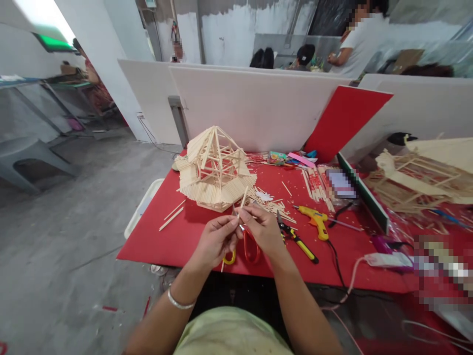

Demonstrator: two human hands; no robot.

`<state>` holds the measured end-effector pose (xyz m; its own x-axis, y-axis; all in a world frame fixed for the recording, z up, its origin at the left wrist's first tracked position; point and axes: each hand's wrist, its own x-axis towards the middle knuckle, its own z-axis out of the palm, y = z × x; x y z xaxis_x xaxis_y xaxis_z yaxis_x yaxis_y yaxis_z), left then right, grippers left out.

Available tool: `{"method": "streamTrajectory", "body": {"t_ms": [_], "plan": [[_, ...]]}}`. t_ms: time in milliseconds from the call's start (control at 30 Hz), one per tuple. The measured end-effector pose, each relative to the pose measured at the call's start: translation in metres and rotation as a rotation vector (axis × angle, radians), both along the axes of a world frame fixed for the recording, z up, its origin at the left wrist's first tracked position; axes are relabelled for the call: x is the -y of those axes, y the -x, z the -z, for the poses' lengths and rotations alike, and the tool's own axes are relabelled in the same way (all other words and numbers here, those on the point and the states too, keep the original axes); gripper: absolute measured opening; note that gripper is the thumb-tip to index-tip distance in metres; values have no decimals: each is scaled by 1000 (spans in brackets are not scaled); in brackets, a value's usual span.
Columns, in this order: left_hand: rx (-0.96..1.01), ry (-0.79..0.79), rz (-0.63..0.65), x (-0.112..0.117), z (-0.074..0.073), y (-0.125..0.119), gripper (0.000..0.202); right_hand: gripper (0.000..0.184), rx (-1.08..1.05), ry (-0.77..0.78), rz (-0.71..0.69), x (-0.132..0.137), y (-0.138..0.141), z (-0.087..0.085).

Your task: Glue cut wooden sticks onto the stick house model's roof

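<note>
Both hands meet over the front of the red table, fingers pinched together. A thin wooden stick [244, 197] slants up from between them. My left hand [217, 240] grips it at the lower part, and a stick end shows below that hand. My right hand [263, 228] pinches it higher up. Scissors with red and yellow handles [253, 250] lie just under the hands, partly hidden. Behind the hands stands a pavilion-like model [218, 170] of wooden sticks, its roof partly covered. Loose short sticks [275, 207] are heaped behind my right hand.
Yellow-and-black pliers [301, 245] and a yellow glue gun [314, 219] with a cord lie to the right. Stick bundles [318, 185] are farther back. White boards [251, 108] and a red panel [349, 123] border the back. Another stick model [421, 172] is far right; people are beyond.
</note>
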<state>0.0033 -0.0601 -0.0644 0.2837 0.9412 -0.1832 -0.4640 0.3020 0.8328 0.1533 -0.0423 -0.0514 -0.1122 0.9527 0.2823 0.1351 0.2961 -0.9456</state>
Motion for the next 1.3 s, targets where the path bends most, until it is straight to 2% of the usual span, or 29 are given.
{"method": "streamTrajectory", "body": {"t_ms": [167,400,633,833,1000,1133,1300], "plan": [[-46,-59,14,5,1,-7,29,26,-21,-2,22,9,-5,0],[-87,-76,-5,19,5,-8,26,27,28,-31,43,21,-5,12],[-82,-118,30,35,8,-14,26,23,44,-83,89,44,-10,7],[-65,-147,29,60,11,-10,27,24,66,-96,117,73,-6,6],[-74,-198,-18,81,11,2,28,25,120,-137,83,89,6,2],[-159,-185,-53,72,28,4,32,28,226,-84,58,83,3,13],[-372,-86,-160,36,63,-2,40,34,563,76,-66,58,-29,36]]}}
